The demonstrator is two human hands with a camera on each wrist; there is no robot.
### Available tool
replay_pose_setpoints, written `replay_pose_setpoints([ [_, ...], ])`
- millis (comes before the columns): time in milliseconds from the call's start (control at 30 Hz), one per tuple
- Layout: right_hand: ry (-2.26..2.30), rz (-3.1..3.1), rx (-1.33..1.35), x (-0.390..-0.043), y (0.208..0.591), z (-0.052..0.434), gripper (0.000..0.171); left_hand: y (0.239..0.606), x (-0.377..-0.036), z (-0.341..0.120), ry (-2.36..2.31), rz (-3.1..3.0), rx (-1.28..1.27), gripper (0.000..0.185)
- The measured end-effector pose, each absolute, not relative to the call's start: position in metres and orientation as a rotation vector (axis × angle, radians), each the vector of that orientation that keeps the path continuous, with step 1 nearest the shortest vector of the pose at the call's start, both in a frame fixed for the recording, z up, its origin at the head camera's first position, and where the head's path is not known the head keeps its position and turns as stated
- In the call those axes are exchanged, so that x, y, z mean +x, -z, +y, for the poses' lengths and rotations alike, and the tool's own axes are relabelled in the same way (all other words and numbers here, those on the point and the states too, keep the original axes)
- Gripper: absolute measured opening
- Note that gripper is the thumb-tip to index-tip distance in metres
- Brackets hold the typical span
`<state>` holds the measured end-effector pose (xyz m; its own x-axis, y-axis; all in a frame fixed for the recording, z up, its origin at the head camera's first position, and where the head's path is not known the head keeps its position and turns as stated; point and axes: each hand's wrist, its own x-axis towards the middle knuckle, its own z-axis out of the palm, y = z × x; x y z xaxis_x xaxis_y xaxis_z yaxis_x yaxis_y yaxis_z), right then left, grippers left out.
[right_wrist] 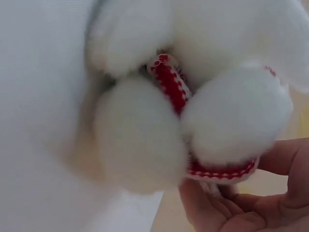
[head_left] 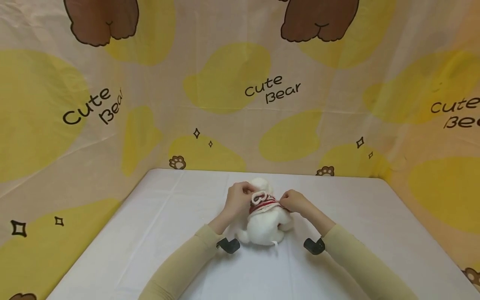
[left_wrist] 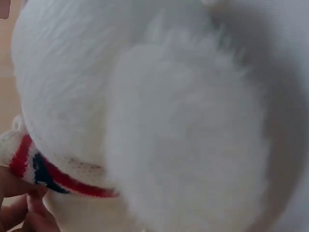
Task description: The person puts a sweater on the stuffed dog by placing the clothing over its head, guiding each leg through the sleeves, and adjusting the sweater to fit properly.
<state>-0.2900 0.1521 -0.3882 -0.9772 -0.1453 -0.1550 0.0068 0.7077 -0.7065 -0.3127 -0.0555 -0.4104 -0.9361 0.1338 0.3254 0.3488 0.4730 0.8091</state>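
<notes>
A white plush toy (head_left: 262, 229) lies on the white table, its rounded body toward me and its head at the far end. Around it sits a knitted garment (head_left: 264, 205) with red and white stripes, a navy patch showing in the left wrist view, and a looped white cord (head_left: 258, 197). My left hand (head_left: 238, 200) pinches the knit edge (left_wrist: 21, 157) at the toy's left side. On the other side, my right hand (head_left: 297, 201) pinches the red-and-white knit (right_wrist: 224, 171) between thumb and fingers. Fluffy limbs cover part of the garment in both wrist views.
The white table (head_left: 168, 233) extends around the toy. Behind and beside it hangs a yellow and beige cloth (head_left: 225, 83) printed with bears and lettering. Black wrist mounts (head_left: 229, 246) stick out from both sleeves near the toy.
</notes>
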Motion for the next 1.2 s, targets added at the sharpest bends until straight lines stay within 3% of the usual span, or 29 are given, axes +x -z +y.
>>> replay_pose_setpoints([
  [200,1.186,2.788,-0.151,-0.287,0.389,0.154,0.02,0.402,-0.301,-0.069,1.438,-2.381,-0.549,0.006],
  [333,1.241,2.9,-0.263,-0.283,0.387,0.151,0.013,0.399,-0.295,-0.075,1.484,-2.42,-0.592,0.003],
  [500,1.377,2.96,-0.595,-0.279,0.381,0.144,0.007,0.401,-0.292,-0.077,1.528,-2.455,-0.6,0.008],
  [700,1.14,2.926,-0.939,-0.276,0.376,0.139,0.011,0.403,-0.292,-0.077,1.596,-2.43,-0.593,0.009],
  [1000,0.931,2.856,-0.783,-0.275,0.365,0.153,0.012,0.403,-0.287,-0.082,1.414,-2.284,-0.778,0.011],
  [1200,0.952,2.876,-0.649,-0.272,0.369,0.15,0.021,0.399,-0.286,-0.084,1.138,-2.429,-0.842,0.007],
])
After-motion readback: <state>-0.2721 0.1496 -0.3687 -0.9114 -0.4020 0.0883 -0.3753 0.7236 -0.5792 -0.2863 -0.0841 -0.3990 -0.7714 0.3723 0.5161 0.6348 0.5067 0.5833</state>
